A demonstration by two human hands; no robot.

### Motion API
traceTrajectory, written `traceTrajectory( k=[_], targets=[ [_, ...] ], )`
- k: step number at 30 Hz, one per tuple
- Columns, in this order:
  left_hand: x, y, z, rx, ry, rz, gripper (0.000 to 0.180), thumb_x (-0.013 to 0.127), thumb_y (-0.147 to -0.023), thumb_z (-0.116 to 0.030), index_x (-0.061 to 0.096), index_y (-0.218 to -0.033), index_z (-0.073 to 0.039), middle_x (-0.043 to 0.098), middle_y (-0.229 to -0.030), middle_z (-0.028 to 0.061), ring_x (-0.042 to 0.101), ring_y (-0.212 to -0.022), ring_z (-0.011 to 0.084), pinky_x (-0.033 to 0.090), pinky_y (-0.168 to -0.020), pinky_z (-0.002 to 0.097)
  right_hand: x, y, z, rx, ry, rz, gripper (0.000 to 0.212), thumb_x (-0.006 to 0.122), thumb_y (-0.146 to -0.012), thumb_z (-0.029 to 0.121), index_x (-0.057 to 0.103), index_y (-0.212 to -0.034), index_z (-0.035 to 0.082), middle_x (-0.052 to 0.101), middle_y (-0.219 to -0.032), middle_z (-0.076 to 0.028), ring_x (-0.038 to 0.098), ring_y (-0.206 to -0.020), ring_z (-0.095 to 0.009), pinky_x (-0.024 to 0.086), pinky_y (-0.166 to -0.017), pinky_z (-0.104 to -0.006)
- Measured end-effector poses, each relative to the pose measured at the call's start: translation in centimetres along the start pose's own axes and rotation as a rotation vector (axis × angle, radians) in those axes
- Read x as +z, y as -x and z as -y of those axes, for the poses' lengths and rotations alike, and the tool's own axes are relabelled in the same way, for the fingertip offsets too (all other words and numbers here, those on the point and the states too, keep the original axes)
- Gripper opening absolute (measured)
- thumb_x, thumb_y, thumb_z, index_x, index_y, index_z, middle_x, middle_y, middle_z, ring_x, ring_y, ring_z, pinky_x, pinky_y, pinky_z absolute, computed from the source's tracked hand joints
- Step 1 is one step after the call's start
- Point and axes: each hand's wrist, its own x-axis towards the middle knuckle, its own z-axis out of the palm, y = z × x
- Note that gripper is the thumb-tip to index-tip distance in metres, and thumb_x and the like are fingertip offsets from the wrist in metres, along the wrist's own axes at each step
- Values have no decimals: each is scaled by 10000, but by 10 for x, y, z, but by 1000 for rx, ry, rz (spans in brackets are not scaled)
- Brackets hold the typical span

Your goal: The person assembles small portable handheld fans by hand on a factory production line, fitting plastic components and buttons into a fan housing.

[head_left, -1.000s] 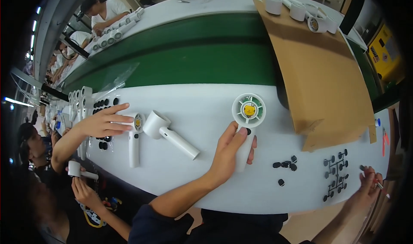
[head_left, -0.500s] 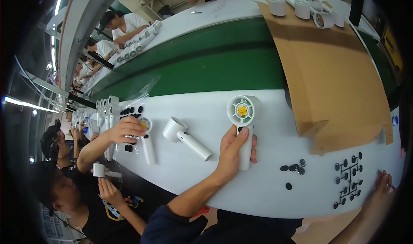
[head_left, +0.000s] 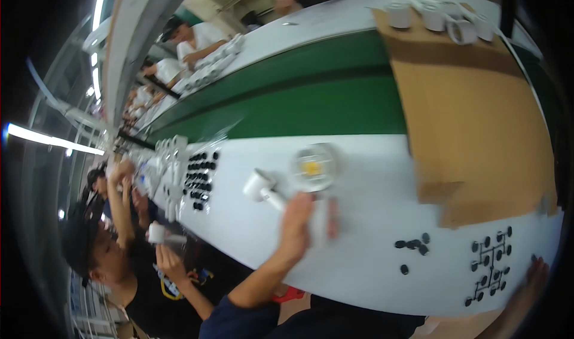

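Observation:
My left hand is closed around the handle of a white handheld fan body, smeared by motion. Its round head points away from me, with a yellow part in the middle. Left of it, a second white handheld fan body lies on the table, partly behind my hand. My right hand is at the dim right edge, fingers drawn together; what they hold cannot be made out. A small dark piece sits at its fingertips. Nearest to that hand lies a black plastic frame of round caps. Loose black caps lie between the hands.
A brown cardboard sheet spans from the far table, with white fan bodies on its far end. A green belt runs behind the white table. At left, a co-worker holds a white fan body near rows of black caps.
The fan body in my left hand has shifted left. The whole view has swung slightly. The co-worker's reaching arm has drawn back from the caps, and the fan body there is gone.

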Motion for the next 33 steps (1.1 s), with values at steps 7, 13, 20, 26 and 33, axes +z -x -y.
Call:
traceTrajectory(
  k=[7,13,20,26,33],
  targets=[
    [-131,18,-56,208,-270,-773,327,412,-915,-403,484,-926,-84,518,-742,31,492,-485,111,405,-416,244,30,27,37,-245,124,-13,264,511,-939,190,573,-1009,-56,633,-946,-106,590,-863,-121,449,-754,-231],
    [-266,-2,-7,46,-1218,-896,371,564,-868,-277,485,-1065,27,542,-927,114,507,-850,227,394,-805,343,25,29,38,-168,73,-34,365,556,-915,210,481,-1218,20,628,-996,-70,565,-898,-100,408,-787,-223],
    [-39,-113,-67,833,-1120,-401,510,600,-847,-134,386,-1297,-25,415,-1324,135,379,-1237,242,271,-1035,398,43,44,60,-121,58,167,446,563,-894,110,425,-1307,16,589,-846,-5,495,-734,-45,397,-682,-196],
    [159,-257,-47,1267,-1408,252,491,626,-767,-114,448,-1215,-24,505,-1209,171,473,-1133,347,383,-958,420,47,53,68,-144,231,14,351,588,-865,85,524,-1202,10,559,-935,-20,500,-774,-60,413,-690,-187],
    [194,-340,-33,920,-1713,136,598,683,-726,-316,477,-1224,-56,536,-1198,178,489,-1120,350,393,-955,404,54,47,61,-157,153,90,235,587,-883,131,582,-1087,15,572,-898,-3,501,-802,-64,392,-722,-208]
  ],
)
